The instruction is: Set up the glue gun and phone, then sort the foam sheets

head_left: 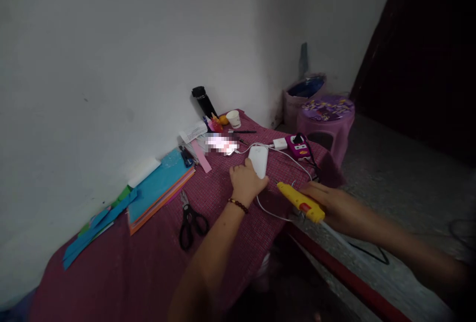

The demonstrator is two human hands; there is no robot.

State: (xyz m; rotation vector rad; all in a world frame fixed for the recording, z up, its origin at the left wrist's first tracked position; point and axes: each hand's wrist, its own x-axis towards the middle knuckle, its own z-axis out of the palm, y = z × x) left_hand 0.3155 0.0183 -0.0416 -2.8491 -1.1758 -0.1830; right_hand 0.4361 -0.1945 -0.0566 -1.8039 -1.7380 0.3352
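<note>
My left hand (246,180), with a beaded bracelet at the wrist, has its fingers and thumb at the near end of a white power bank (259,159) lying on the table. My right hand (332,208) grips a yellow hot glue gun (299,200) beyond the table's right edge. Its nozzle points left, towards the power bank. A pale glue stick (344,242) sticks out of its rear. The right fingers are partly hidden behind the gun. Black-handled scissors (189,220) lie left of my left forearm. A white cable (273,214) loops between my hands.
A purple power strip (298,147) with a white charger (279,144) sits at the right edge. Stacked coloured paper (159,188), a lit phone (222,144), a paper cup (234,119) and a black bottle (204,101) lie along the wall. A pink stool (327,118) stands beyond.
</note>
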